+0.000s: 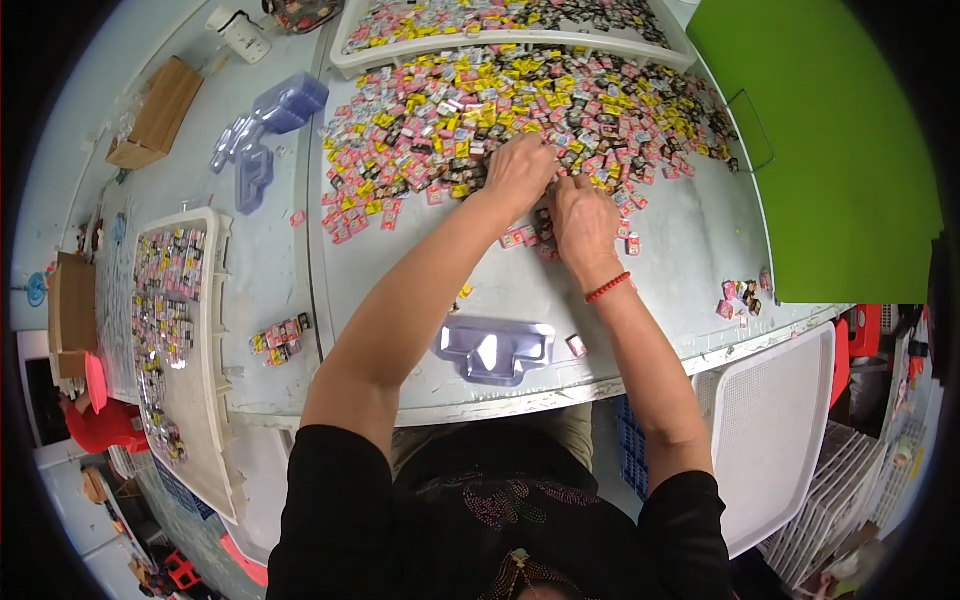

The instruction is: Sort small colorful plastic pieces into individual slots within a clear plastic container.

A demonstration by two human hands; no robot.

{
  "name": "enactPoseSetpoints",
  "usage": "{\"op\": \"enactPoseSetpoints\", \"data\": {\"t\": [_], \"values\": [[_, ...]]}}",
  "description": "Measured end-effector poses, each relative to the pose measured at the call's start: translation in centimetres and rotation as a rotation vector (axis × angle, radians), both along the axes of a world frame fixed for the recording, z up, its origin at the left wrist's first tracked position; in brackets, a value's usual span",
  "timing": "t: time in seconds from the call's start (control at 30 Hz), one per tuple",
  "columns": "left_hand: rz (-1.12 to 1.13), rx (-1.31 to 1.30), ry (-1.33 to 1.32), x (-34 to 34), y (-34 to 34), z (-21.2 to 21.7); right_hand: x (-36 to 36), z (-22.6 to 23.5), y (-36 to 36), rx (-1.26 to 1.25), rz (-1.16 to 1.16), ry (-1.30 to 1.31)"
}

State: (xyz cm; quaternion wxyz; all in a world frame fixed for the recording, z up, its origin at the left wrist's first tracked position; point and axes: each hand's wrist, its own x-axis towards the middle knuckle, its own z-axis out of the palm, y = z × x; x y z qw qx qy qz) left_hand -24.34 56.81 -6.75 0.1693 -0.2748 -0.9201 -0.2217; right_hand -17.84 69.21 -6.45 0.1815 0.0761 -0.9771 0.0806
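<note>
Both of my hands are at the near edge of a wide spread of small pink, yellow, black and white block-shaped pieces (420,140) on a pale table. My left hand (520,175) has its fingers curled down among the pieces. Close beside it on the right, my right hand (587,222), with a red bead bracelet at the wrist, bends its fingers inward. What lies between the fingertips is hidden. Several pink and dark pieces (518,237) lie between my wrists. Nearer to me is an empty clear plastic blister tray (470,342), with one pink piece (576,346) to its right.
A white tray (520,38) of pieces stands behind the spread. Leftward are stacked clear blisters (290,103), a cardboard box (160,112), a white bottle (238,35) and a tray (215,300) of filled packs. A green panel (820,150) borders the right; small clusters of pieces (738,298) lie nearby.
</note>
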Motion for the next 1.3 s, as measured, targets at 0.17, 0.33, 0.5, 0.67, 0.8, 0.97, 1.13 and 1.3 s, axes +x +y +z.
{"op": "enactPoseSetpoints", "data": {"t": [0.17, 0.33, 0.5, 0.67, 0.8, 0.97, 1.13, 1.3], "values": [[0.060, 0.013, -0.117, -1.0, 0.6, 1.9, -0.5, 0.1, 0.5, -0.033, -0.042, -0.111], [-0.197, -0.021, 0.172, -4.1, 4.3, 0.9, -0.3, -0.8, 0.7, -0.073, 0.033, -0.038], [-0.125, -0.185, 0.071, -5.6, 5.7, 0.6, -0.3, -0.7, 0.9, -0.054, 0.144, 0.067], [0.018, -0.055, 0.030, -6.4, 4.4, 1.6, -1.0, -0.4, 0.6, -0.023, 0.187, 0.068], [-0.053, 0.113, 0.010, -0.5, -1.7, 7.0, -0.4, -0.2, 1.0, 0.035, 0.109, 0.012], [0.254, 0.149, -0.179, 10.7, -13.6, 6.8, -0.4, -0.3, -0.6, 0.218, 0.027, 0.040], [0.429, 0.272, -0.433, 18.8, -17.9, 4.1, -0.7, -0.7, 0.8, 0.135, 0.054, 0.046], [0.315, 0.298, -0.342, 19.5, -17.5, 1.7, -0.8, -1.2, 1.3, 0.023, 0.145, 0.078]]}}
